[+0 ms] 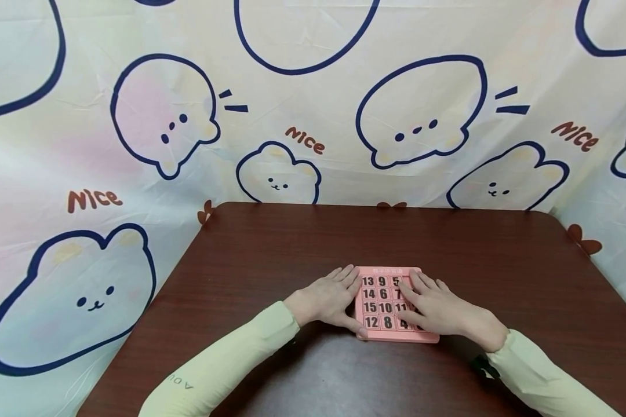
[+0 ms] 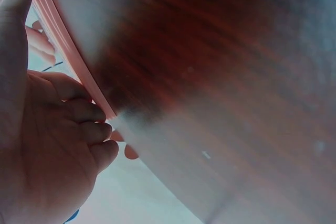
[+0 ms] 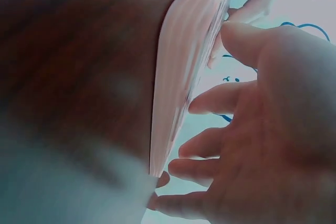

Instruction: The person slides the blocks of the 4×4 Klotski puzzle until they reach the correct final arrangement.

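A pink number slide puzzle lies flat on the table, its black-numbered tiles facing up. At its left edge is my left hand, thumb at the near left corner and straight fingers along the side. The left wrist view shows that hand beside the puzzle's pink side wall. My right hand spreads over the puzzle's right part, thumb and index finger reaching over tiles and hiding several numbers. In the right wrist view its fingers extend, spread apart, over the puzzle's edge.
The dark brown wooden table extends around the puzzle on all sides. Behind it and at the left and right hangs a pale cloth printed with blue-outlined bears. Light green sleeves cover both forearms.
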`<state>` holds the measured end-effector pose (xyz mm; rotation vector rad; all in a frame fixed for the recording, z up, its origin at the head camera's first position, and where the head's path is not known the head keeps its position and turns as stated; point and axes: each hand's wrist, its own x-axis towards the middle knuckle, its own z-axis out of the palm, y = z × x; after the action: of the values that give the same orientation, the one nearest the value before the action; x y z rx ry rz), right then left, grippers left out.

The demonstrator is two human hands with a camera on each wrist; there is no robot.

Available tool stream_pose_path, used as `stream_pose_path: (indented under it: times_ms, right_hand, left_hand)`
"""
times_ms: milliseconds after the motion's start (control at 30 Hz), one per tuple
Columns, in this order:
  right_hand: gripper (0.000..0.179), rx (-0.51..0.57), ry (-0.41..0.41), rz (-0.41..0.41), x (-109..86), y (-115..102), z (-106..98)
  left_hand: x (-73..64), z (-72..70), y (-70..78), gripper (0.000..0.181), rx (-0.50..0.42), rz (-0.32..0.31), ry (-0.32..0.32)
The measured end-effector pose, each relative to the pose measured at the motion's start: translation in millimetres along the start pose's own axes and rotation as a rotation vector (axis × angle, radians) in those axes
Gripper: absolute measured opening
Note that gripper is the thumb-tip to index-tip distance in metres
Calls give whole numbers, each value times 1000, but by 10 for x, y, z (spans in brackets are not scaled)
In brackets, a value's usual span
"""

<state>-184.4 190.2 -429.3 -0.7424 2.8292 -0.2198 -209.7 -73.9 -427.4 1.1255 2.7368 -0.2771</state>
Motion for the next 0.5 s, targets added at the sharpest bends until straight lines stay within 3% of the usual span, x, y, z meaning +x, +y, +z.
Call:
stream_pose_path:
  times_ms: [267,500]
  right_hand:
    - [70,-26,66,-42,-240,-22,-7]
    - [68,-48,71,-45,-370,-33,15]
  left_hand:
    - [6,-3,4,125,-7,3,0]
    - [11,-13,6,124,-19,6,-3]
